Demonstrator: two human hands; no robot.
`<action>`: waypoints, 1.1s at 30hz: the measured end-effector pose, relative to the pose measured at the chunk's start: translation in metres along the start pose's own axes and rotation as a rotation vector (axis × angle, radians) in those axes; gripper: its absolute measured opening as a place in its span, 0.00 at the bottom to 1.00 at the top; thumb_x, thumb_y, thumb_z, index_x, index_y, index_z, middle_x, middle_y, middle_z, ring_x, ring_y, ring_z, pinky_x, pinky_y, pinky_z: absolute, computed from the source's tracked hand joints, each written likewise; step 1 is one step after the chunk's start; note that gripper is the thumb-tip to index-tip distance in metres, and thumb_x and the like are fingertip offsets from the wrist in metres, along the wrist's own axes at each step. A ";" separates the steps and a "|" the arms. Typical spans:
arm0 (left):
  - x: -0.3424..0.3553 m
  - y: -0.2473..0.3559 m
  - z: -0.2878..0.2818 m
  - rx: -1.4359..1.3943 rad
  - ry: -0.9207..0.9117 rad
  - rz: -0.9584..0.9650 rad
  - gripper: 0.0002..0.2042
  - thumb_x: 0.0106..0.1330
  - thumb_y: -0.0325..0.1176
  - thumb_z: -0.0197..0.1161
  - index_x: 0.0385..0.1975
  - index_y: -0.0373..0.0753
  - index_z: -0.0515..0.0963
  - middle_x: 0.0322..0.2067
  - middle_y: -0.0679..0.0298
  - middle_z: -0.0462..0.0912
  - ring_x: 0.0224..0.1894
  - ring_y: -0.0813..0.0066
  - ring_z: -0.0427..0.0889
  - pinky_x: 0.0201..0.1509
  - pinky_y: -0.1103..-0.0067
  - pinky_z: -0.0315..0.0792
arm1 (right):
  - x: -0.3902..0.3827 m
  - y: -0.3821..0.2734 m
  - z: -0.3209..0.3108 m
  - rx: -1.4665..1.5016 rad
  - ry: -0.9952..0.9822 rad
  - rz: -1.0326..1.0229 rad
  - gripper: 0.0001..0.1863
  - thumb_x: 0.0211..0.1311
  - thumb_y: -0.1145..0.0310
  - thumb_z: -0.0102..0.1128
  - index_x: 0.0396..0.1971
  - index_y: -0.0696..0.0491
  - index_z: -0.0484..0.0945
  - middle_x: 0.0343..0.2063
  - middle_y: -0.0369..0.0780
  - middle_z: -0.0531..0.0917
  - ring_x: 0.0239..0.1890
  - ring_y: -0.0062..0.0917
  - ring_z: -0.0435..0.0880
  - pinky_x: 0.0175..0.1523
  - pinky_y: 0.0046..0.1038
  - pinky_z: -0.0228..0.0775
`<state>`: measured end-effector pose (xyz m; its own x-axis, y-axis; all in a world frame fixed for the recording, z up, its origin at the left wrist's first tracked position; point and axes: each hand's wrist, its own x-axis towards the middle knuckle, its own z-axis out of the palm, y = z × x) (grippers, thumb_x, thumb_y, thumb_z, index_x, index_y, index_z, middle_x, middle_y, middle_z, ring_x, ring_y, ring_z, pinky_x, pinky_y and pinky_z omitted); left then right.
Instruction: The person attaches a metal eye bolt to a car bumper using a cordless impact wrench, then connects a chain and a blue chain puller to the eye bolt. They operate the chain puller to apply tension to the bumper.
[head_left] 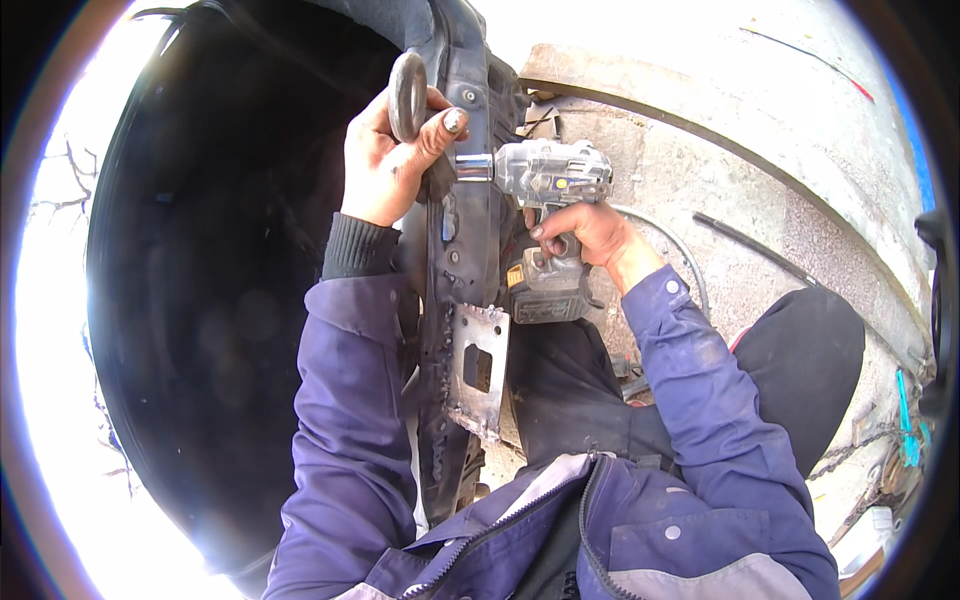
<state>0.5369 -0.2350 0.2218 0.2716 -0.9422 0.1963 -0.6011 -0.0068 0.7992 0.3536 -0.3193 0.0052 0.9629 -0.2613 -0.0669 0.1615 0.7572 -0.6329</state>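
Note:
My left hand (382, 172) is closed on a thick grey metal ring (407, 97) that looks like a tow eye, at the left side of a dark metal vehicle beam (470, 225). In my right hand (600, 236) is a cordless impact wrench (550, 172), gripped by its handle with a finger at the trigger. A shiny socket (474, 167) on the wrench points left at the beam, close to my left thumb. Whatever sits at the socket's mouth is hidden. Below, a bare steel plate (482, 370) with a cut-out and rough weld marks is fixed to the beam.
A large black vehicle panel (230, 290) fills the left. On the concrete ground to the right lie a dark rod (755, 248), a curved hose (690, 258) and a red-tipped thin rod (865, 92). A chain (850, 455) and a turquoise object (907, 420) are at far right.

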 end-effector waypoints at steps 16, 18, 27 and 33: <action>0.000 -0.005 -0.003 -0.073 0.046 0.033 0.15 0.74 0.41 0.73 0.43 0.34 0.83 0.33 0.60 0.90 0.38 0.71 0.90 0.49 0.72 0.81 | 0.001 -0.006 0.002 -0.076 0.004 -0.073 0.11 0.52 0.82 0.71 0.37 0.57 0.85 0.31 0.37 0.87 0.24 0.22 0.83 0.29 0.25 0.72; 0.001 -0.005 -0.002 -0.085 0.049 0.035 0.15 0.74 0.42 0.73 0.43 0.34 0.83 0.32 0.60 0.90 0.38 0.71 0.90 0.49 0.72 0.81 | 0.001 -0.006 0.002 -0.069 -0.004 -0.064 0.11 0.52 0.82 0.71 0.37 0.56 0.85 0.31 0.37 0.87 0.25 0.21 0.83 0.29 0.25 0.73; -0.001 -0.005 0.000 -0.128 0.079 0.053 0.16 0.73 0.41 0.75 0.42 0.33 0.83 0.32 0.60 0.90 0.37 0.70 0.91 0.48 0.73 0.82 | 0.005 -0.003 0.001 -0.118 0.017 -0.115 0.13 0.51 0.82 0.71 0.39 0.57 0.86 0.31 0.37 0.87 0.25 0.21 0.83 0.29 0.25 0.73; 0.000 -0.006 0.001 -0.131 0.092 0.050 0.17 0.72 0.41 0.77 0.42 0.32 0.84 0.31 0.59 0.90 0.36 0.70 0.91 0.46 0.73 0.82 | 0.008 0.002 -0.002 -0.111 0.006 -0.134 0.13 0.50 0.81 0.72 0.38 0.57 0.86 0.31 0.36 0.87 0.26 0.20 0.83 0.29 0.24 0.71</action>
<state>0.5392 -0.2353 0.2164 0.3146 -0.9057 0.2842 -0.5144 0.0889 0.8529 0.3613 -0.3209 0.0022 0.9332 -0.3589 0.0197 0.2631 0.6445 -0.7179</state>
